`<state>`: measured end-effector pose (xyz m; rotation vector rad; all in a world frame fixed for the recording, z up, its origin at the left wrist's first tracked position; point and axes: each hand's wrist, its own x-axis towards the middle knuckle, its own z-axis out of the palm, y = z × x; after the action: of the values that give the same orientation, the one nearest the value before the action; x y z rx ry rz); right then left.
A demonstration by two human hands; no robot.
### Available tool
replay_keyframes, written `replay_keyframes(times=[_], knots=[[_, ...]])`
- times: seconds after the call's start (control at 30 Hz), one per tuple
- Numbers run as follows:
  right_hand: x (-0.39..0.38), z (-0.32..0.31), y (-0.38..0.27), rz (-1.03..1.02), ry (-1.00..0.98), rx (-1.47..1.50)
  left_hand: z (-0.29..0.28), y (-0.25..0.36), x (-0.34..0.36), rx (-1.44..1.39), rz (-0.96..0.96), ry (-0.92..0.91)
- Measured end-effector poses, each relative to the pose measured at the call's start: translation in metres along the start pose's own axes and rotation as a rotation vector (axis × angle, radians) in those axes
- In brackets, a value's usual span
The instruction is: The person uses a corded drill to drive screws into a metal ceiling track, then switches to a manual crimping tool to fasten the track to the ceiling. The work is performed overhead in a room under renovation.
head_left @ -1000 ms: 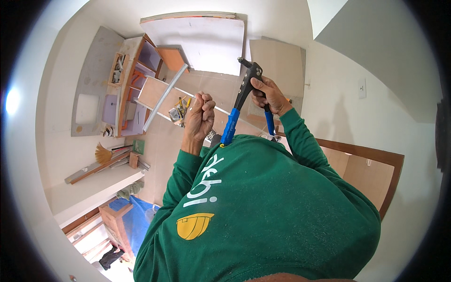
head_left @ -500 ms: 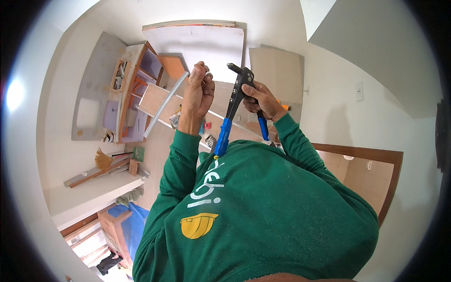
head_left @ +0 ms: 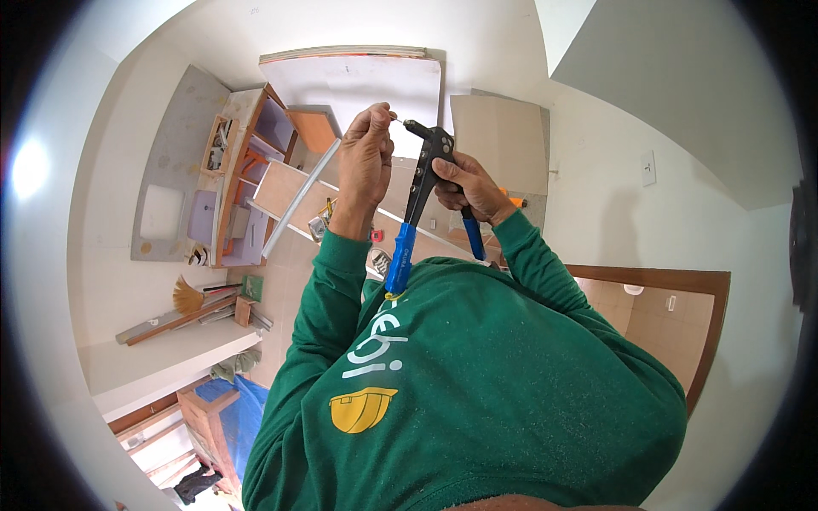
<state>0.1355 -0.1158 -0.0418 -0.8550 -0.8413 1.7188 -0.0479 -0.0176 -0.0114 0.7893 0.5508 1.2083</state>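
My right hand point(head_left: 469, 186) is wrapped around the upper body of a black hand riveter point(head_left: 425, 175) with blue grips. Its nose points up and to the left, and its long handle reaches down to my green sweatshirt. The other blue-gripped handle point(head_left: 473, 234) hangs below my right hand. Just left of the nose, my left hand point(head_left: 367, 157) pinches a small, thin rivet point(head_left: 394, 118) between thumb and fingertips. The rivet's thin end is close to the nose; whether it touches I cannot tell. My fingers hide most of it.
A long silver metal strip point(head_left: 300, 198) slants beside my left wrist. Farther left stands an open wooden cabinet point(head_left: 236, 183) with a toolbox point(head_left: 220, 143). A white panel point(head_left: 358, 85) leans at the back, beside cardboard point(head_left: 501, 140). A red tape measure point(head_left: 376, 236) lies near my shoe point(head_left: 380, 261).
My left hand has come up and right, bringing the rivet close to the riveter's nose. The riveter has tilted its nose slightly left and down toward my left hand.
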Motion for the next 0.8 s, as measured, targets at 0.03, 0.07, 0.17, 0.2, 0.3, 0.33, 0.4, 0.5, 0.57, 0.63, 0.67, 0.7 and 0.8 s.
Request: replay_keyframes(times=[0.03, 0.07, 0.17, 0.2, 0.3, 0.33, 0.4, 0.5, 0.57, 0.63, 0.67, 0.7, 0.8], knots=[[0.0002, -0.0002, 0.0008, -0.004, 0.001, -0.001, -0.0006, -0.0014, 0.0009, 0.002, 0.002, -0.005], [0.0005, -0.0004, 0.0017, -0.009, 0.002, -0.002, -0.0013, -0.0029, 0.0015, 0.004, 0.005, -0.009], [0.0003, 0.0004, 0.0017, 0.001, 0.008, 0.012, -0.0020, -0.0040, 0.0024, 0.016, 0.009, -0.017], [-0.0001, 0.0009, 0.0017, 0.009, 0.010, 0.019, -0.0020, -0.0039, 0.0025, 0.020, 0.009, -0.018], [-0.0017, 0.0026, 0.0008, 0.023, 0.023, 0.024, -0.0027, -0.0035, 0.0032, 0.073, 0.035, -0.029], [-0.0022, 0.0036, 0.0003, 0.025, 0.017, 0.040, -0.0024, -0.0030, 0.0033, 0.083, 0.039, -0.025], [-0.0034, 0.0056, -0.0011, 0.029, 0.004, 0.071, -0.0018, -0.0026, 0.0026, 0.101, 0.045, -0.016], [-0.0031, 0.0042, -0.0005, 0.017, 0.001, 0.066, -0.0015, -0.0031, 0.0023, 0.075, 0.039, -0.042], [-0.0025, 0.0024, 0.0015, 0.010, -0.013, 0.065, -0.0012, -0.0041, 0.0031, 0.049, 0.040, -0.043], [-0.0023, 0.0018, 0.0013, 0.004, -0.024, 0.063, -0.0006, -0.0039, 0.0036, 0.054, 0.049, -0.046], [-0.0025, 0.0020, 0.0003, 0.002, -0.028, 0.063, -0.0003, -0.0030, 0.0036, 0.072, 0.057, -0.047], [-0.0027, 0.0024, -0.0008, -0.001, -0.032, 0.062, 0.0001, -0.0023, 0.0039, 0.090, 0.065, -0.049], [-0.0048, 0.0054, -0.0048, -0.001, -0.027, 0.065, -0.0011, -0.0037, 0.0074, 0.129, 0.059, -0.051]])
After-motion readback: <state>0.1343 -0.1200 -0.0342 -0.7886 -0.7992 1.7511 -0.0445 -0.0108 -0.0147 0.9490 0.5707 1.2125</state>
